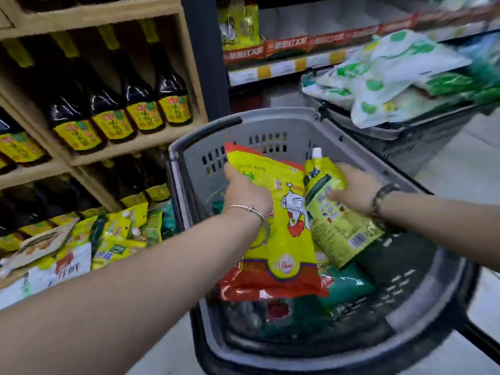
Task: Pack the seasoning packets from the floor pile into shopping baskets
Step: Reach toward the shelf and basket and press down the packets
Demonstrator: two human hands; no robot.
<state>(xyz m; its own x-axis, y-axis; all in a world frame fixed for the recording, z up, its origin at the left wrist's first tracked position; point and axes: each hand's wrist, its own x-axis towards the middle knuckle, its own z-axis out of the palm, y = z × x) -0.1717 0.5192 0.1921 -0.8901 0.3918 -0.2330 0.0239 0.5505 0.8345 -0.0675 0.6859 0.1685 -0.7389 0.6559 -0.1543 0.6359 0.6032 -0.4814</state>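
My left hand [244,192] grips a large yellow and red seasoning bag with a rooster picture [281,226] over the grey shopping basket [270,123]. My right hand [354,188] holds a green-yellow spouted pouch [335,226] beside it, also above the basket. Dark green and red packets [343,288] lie in the basket's bottom. The floor pile of seasoning packets [81,247] lies to the left, below the shelf.
A wooden shelf with dark sauce bottles [121,104] stands at the left. A second grey basket [392,131], heaped with white and green packets, sits at the back right. Store shelving with red price strips runs behind it.
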